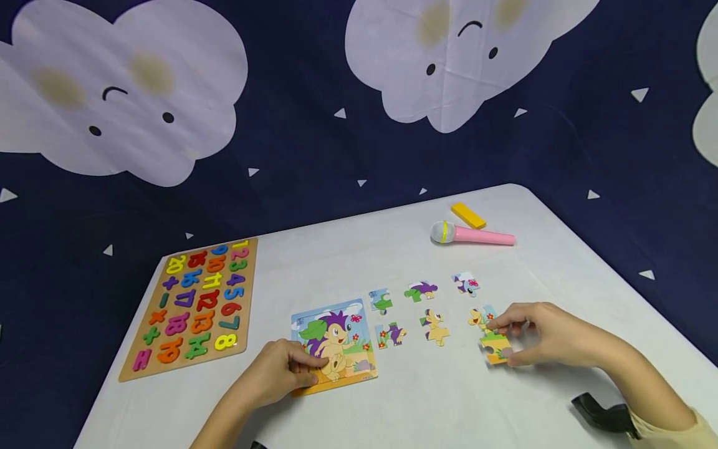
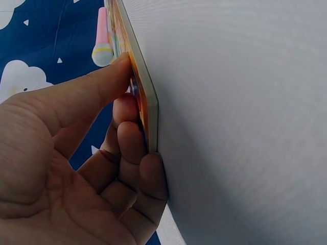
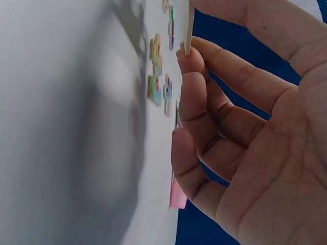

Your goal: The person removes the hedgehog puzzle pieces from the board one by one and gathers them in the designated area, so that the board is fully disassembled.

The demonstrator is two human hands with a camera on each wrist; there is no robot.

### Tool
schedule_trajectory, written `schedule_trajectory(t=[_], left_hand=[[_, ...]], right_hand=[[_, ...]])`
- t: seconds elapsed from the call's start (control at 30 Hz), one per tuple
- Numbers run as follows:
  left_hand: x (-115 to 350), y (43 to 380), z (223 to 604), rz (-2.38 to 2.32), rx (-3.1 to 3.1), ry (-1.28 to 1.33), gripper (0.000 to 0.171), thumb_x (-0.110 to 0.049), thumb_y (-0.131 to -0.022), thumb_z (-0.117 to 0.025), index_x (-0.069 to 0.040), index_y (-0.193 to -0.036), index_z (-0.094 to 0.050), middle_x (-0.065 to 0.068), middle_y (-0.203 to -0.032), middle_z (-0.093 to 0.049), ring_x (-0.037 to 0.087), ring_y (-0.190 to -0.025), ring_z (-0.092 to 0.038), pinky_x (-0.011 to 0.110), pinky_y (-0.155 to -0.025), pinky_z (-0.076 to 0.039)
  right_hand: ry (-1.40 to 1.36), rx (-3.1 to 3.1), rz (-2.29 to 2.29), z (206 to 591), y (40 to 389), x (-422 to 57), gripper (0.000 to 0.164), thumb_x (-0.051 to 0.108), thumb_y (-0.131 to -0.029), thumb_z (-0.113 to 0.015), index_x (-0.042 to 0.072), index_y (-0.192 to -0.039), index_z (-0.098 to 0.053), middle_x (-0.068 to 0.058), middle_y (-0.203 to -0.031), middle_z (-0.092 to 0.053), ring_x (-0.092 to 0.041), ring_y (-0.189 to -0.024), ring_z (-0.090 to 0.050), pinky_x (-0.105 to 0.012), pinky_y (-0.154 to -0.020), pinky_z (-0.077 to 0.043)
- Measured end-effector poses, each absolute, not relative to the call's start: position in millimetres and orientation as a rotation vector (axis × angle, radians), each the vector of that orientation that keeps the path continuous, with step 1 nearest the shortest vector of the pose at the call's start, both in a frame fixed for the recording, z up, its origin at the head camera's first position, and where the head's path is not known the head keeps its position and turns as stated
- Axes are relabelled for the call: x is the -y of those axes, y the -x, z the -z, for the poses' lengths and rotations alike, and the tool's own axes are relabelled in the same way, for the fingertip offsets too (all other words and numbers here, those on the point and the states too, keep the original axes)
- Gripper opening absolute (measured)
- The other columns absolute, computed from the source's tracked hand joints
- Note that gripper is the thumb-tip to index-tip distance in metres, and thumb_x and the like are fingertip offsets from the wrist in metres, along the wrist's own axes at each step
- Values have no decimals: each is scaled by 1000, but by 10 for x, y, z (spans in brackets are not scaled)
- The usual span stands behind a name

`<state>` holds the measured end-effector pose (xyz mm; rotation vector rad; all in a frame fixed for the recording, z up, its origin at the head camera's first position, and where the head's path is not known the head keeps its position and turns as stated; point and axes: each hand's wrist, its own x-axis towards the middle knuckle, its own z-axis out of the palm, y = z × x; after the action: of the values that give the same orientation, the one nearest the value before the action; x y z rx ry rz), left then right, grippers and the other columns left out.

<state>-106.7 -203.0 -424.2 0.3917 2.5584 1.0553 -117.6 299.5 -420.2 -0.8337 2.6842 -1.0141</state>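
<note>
My left hand (image 1: 283, 374) pinches the puzzle board (image 1: 334, 344); my right-hand fingers (image 1: 507, 323) pinch a puzzle piece (image 1: 495, 347). It could slip and knock loose pieces (image 1: 434, 326) around.

The person had two bare hands, the left hand (image 1: 280, 373) and the right hand (image 1: 546, 333). No rings or gloves were on them. A pale yellow sleeve (image 1: 681, 433) covered the right arm, with a black strap (image 1: 603, 415) beside it.
</note>
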Motion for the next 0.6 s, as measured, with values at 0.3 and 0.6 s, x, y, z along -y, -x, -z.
schedule_trajectory(t=[0.3,0.6], left_hand=[[2007,1075,4245,-1065,-2548,-401,25,-6,-85,-90,-18,-106,-88,-3,-79,-66,10,-66,-50,21,-53,-39],[2010,1076,4221,-1026,-2562,-368,25,-5,-85,-89,-19,-106,-88,-4,-78,-65,9,-65,-49,20,-52,-39]], right_hand=[[887,-2625,1060,4310,1158,-3109,46,24,-80,-96,17,-122,-79,16,-99,-70,-5,-88,-62,-22,-74,-49],[789,-2573,1033,4327,1169,-3098,46,29,-82,-94,16,-124,-79,12,-110,-74,1,-95,-62,-20,-80,-52]])
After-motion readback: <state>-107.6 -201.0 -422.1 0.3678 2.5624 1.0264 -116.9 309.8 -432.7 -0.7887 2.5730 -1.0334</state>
